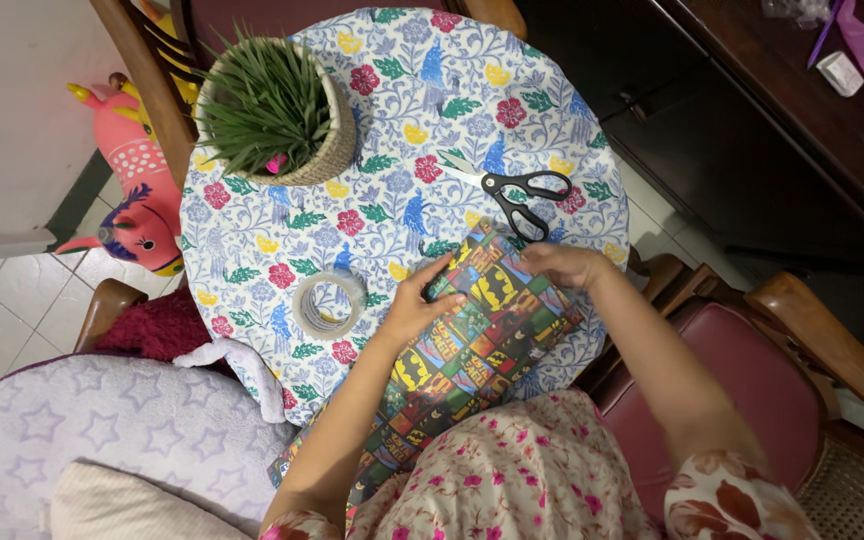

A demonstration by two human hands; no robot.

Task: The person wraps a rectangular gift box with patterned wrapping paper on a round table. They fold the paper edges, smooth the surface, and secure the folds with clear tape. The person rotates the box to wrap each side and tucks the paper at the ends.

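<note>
**Both hands pressed on a wrapped parcel at the near edge of a round tabletop**

The parcel (457,335), covered in comic-print wrapping paper, was laid slantwise across the near edge of the tabletop (252,240), its lower end overhanging toward the lap. The left hand (414,300) was spread nearly flat on the paper, fingers extended and pressing down, with nothing gripped. The right hand (564,262) was set at the parcel's far corner, fingers curled over the edge of the paper; whether a fold was pinched beneath them could not be told. A roll of clear tape (329,304) was placed just beside the left hand, and black-handled scissors (510,194) were left near the right hand, beyond the parcel. A potted green plant (274,110) in a woven basket was kept well apart, at the far left of the floral cloth.

The step in hand was judged to be the smoothing and holding of a paper fold. It would be done well if the paper were drawn taut before being creased, the flat hand were kept on the seam so that nothing slipped, and the overhanging end were supported
</note>
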